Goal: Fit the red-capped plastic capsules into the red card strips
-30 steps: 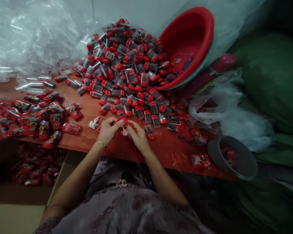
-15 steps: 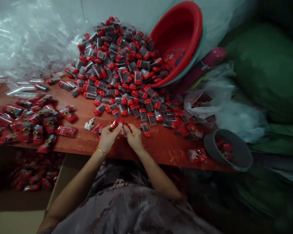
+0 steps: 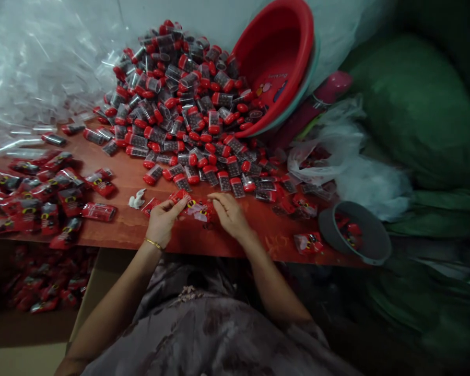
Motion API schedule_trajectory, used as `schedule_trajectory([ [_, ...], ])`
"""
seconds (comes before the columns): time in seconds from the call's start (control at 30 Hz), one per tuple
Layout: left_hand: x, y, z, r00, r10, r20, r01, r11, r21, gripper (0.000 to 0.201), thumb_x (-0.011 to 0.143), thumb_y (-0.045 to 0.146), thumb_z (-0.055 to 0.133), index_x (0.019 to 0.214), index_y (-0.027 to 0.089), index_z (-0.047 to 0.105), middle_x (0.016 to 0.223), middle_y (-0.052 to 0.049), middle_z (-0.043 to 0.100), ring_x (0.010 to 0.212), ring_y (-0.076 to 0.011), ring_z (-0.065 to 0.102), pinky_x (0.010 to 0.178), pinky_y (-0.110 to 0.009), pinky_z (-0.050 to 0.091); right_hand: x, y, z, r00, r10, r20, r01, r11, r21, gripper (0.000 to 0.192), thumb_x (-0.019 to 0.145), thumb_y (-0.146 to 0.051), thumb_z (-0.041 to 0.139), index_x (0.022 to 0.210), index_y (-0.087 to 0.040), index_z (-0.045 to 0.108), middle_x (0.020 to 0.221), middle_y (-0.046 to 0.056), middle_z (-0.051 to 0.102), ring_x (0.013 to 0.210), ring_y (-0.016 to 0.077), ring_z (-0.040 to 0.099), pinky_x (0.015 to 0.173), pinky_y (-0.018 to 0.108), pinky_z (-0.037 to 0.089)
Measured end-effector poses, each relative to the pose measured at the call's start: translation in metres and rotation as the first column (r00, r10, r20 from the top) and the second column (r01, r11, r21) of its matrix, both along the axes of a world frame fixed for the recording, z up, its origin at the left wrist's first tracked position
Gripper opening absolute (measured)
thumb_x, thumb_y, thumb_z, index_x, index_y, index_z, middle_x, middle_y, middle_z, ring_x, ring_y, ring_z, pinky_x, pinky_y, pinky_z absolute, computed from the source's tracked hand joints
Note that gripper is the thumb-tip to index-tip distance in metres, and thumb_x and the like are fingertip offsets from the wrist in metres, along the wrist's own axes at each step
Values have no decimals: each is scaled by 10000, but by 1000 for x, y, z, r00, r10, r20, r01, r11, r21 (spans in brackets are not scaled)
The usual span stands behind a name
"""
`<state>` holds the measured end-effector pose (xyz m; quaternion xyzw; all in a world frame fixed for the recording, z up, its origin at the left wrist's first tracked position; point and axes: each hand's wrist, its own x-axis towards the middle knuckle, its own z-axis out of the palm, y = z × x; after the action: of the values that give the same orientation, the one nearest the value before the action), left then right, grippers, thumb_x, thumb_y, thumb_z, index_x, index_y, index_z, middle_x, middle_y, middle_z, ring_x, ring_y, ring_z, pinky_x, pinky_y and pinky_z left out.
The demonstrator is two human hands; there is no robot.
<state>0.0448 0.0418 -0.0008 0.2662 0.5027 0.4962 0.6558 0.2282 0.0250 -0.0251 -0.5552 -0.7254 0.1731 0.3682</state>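
Observation:
Above the front of the table, my left hand (image 3: 162,222) pinches a small red printed plastic packet (image 3: 197,210) by its left part, thumb on top. Yellow and pink marks show on its face. Beside the packet's right edge is my right hand (image 3: 231,215), its fingers loosely stretched and somewhat apart; whether a fingertip touches the packet I cannot tell. Another red packet (image 3: 151,205) lies partly behind my left hand. Just beyond both hands begins a big heap of clear tubes with red caps (image 3: 180,125) and dark contents.
Red packets (image 3: 35,201) are piled at the left, above a carton (image 3: 88,292) holding more. A crumpled white scrap (image 3: 137,199) lies nearby. Clear empty tubes (image 3: 43,68) fill the back left. A tilted red basin (image 3: 307,31), plastic bag (image 3: 337,151) and grey bowl (image 3: 379,235) stand right.
My hands were together over a red wrapped thing. Now my right hand has moved apart to the right, and the printed packet shows between the hands. The view has shifted slightly.

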Motion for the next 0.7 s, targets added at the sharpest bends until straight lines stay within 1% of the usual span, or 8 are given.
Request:
schedule_trajectory([
  [0.07, 0, 1, 0, 999, -4, 40, 4, 1000, -17, 415, 397, 391, 867, 631, 115, 665, 631, -1, 654, 533, -78, 563, 478, -180, 464, 31, 6, 6, 955, 16, 296, -15, 1000, -5, 383, 853, -76, 401, 1148, -192, 617, 1173, 87, 625, 1081, 217, 531, 941, 389, 408],
  [0.17, 3, 0, 1, 992, -74, 105, 83, 993, -82, 390, 460, 371, 858, 676, 114, 660, 619, 1, 647, 514, -86, 573, 490, -198, 483, 64, 12, 12, 790, 186, 585, -122, 982, -147, 494, 806, -4, 417, 1188, -248, 614, 1355, 82, 506, 1232, 254, 425, 979, 440, 363],
  [0.27, 6, -3, 4, 971, -138, 193, 173, 968, -182, 309, 547, 323, 834, 687, 123, 645, 584, 2, 637, 492, -92, 571, 484, -203, 485, 75, 10, 10, 698, 287, 656, -209, 958, -196, 419, 834, -86, 483, 1190, -264, 613, 1393, 87, 467, 1279, 280, 377, 1006, 467, 328],
  [0.33, 5, -4, 5, 961, -135, 240, 190, 956, -224, 263, 589, 300, 817, 683, 134, 636, 588, -2, 644, 504, -97, 582, 489, -203, 490, 74, 4, 5, 717, 289, 634, -233, 957, -173, 323, 853, -173, 522, 1148, -243, 632, 1340, 92, 523, 1258, 288, 405, 1015, 483, 314],
  [0.43, 2, -7, 7, 956, -124, 264, 188, 954, -232, 247, 613, 301, 805, 711, 141, 645, 642, -18, 675, 547, -108, 611, 506, -204, 502, 71, -13, -2, 860, 228, 457, -206, 974, -99, 235, 876, -256, 514, 1061, -197, 647, 1136, 102, 653, 1108, 258, 538, 967, 446, 373],
  [0.53, 0, -10, 7, 960, -138, 244, 191, 959, -211, 298, 568, 328, 829, 685, 131, 640, 638, -26, 676, 538, -108, 609, 498, -201, 497, 63, -38, 1, 989, 101, 108, -92, 992, -91, 237, 882, -337, 493, 982, -182, 642, 867, 75, 697, 808, 200, 624, 771, 352, 473],
  [0.6, 2, -12, 8, 967, -142, 212, 183, 964, -190, 346, 510, 347, 853, 655, 121, 635, 606, -21, 663, 517, -103, 598, 486, -197, 487, 52, -55, 9, 986, 69, -152, -97, 977, -190, 273, 883, -395, 468, 891, -182, 639, 667, 24, 648, 613, 156, 592, 610, 283, 466],
  [0.7, 7, -15, 9, 974, -153, 166, 178, 973, -147, 413, 417, 383, 874, 627, 113, 641, 600, -8, 654, 524, -101, 594, 495, -202, 489, 32, -72, 22, 896, 23, -444, -183, 929, -321, 338, 859, -461, 475, 732, -181, 614, 503, -27, 533, 460, 109, 498, 482, 228, 394],
])
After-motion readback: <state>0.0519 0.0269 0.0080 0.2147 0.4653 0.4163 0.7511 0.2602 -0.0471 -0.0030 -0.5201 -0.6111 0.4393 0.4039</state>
